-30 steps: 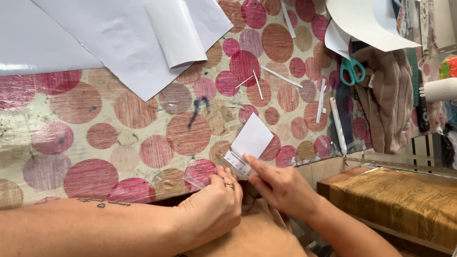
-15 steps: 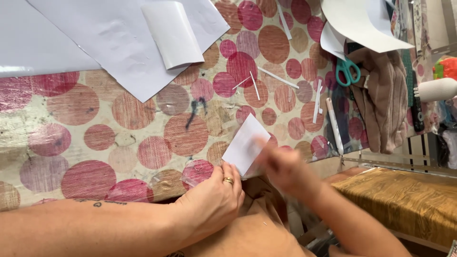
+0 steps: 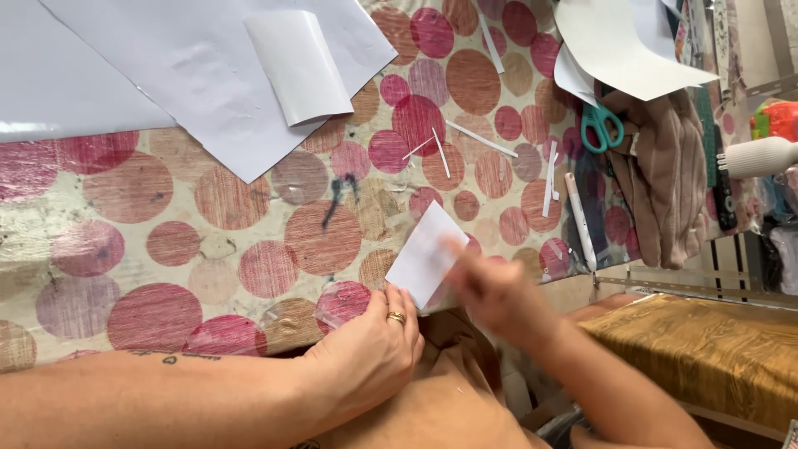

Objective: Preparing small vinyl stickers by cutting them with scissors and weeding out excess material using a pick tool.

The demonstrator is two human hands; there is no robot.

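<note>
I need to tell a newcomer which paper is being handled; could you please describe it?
On the table's spotted cloth, look to the near edge, where both hands meet. The small white card stands tilted between them, far smaller than the big sheets farther back.

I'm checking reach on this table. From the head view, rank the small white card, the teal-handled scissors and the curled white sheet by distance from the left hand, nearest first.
1. Small white card: touching the left hand at its fingers, at the table's near edge.
2. Curled white sheet: far side of the table, lying on the big white paper.
3. Teal-handled scissors: far right, beside the pink cloth.
</note>
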